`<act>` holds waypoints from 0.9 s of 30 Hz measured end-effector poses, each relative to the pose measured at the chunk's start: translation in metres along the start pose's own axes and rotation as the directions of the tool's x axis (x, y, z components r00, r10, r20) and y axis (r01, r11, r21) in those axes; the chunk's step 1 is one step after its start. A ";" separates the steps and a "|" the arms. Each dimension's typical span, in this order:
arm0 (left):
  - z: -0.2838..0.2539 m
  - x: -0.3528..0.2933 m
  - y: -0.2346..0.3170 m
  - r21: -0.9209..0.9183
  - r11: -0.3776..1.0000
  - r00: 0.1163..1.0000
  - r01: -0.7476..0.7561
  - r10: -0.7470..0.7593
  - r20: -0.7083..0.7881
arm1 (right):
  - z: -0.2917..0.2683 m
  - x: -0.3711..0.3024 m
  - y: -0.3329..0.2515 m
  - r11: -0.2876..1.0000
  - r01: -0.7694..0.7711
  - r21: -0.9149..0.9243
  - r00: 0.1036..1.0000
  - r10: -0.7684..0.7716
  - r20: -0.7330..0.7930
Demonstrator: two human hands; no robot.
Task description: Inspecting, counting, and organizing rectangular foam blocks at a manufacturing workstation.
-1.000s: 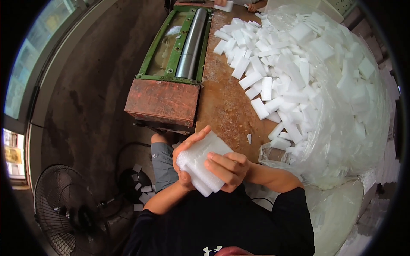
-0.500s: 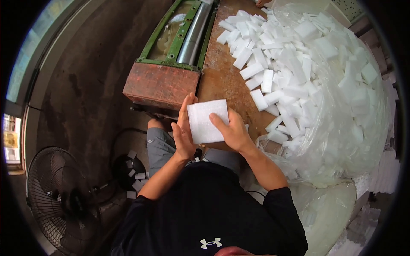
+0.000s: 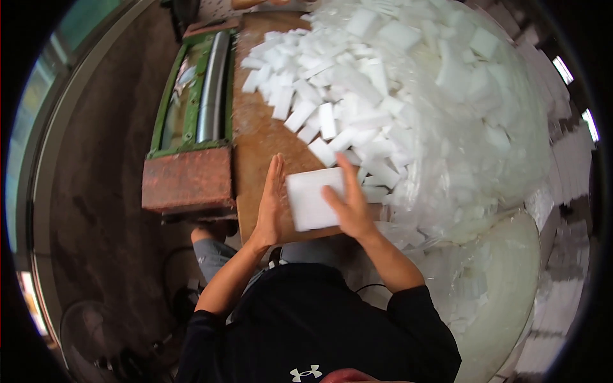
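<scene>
A square white foam piece (image 3: 310, 205) is in front of me, over the near part of the brown tabletop. My right hand (image 3: 354, 207) grips it at its right side, thumb lying across the top face and fingers along the edge, slightly blurred. Beside the left edge of the piece, my left hand (image 3: 271, 207) is upright and flat, its fingers stretched out straight and holding nothing. A narrow gap shows between the left palm and the foam.
A heap of white foam blocks (image 3: 319, 121) covers the table's right side, partly under a clear plastic sheet (image 3: 440, 185). To the left stands a green-framed machine (image 3: 196, 96) with a metal roller and a red end block (image 3: 187, 180). Another person's hand (image 3: 246, 3) shows at the top edge.
The view has swung right, so machine and heap sit further left in the picture. My left palm has moved off the foam's edge and straightened; the right hand still grips the piece.
</scene>
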State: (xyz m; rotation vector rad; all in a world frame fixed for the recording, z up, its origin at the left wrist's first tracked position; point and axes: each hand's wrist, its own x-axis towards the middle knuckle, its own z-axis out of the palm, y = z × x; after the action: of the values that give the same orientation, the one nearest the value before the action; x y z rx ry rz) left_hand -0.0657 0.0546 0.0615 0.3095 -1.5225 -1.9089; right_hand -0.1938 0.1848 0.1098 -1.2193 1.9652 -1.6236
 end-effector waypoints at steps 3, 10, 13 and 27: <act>-0.007 0.041 -0.015 0.388 0.917 0.995 -0.091 0.069 0.070 | -0.109 -0.022 -0.021 0.987 -0.017 0.160 0.958 0.062 -0.279; -0.021 0.161 -0.081 0.853 0.473 0.959 -0.223 0.262 0.105 | -0.318 -0.131 -0.038 -0.116 0.709 0.696 0.658 -0.248 -0.711; -0.029 0.183 -0.106 0.940 0.252 0.944 -0.230 0.293 0.152 | -0.303 -0.062 -0.034 0.679 0.536 0.502 0.747 -0.103 -0.657; -0.026 0.086 -0.044 0.966 0.204 0.940 -0.158 0.331 0.084 | -0.257 0.214 0.000 0.323 -0.622 -0.713 0.708 -0.158 -0.689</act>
State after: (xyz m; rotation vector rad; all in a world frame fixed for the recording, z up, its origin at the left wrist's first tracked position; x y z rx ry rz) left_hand -0.1307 -0.0151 0.0318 0.6625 -2.3203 -0.3834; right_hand -0.4991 0.1869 0.2455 -0.3660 3.6263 -0.5989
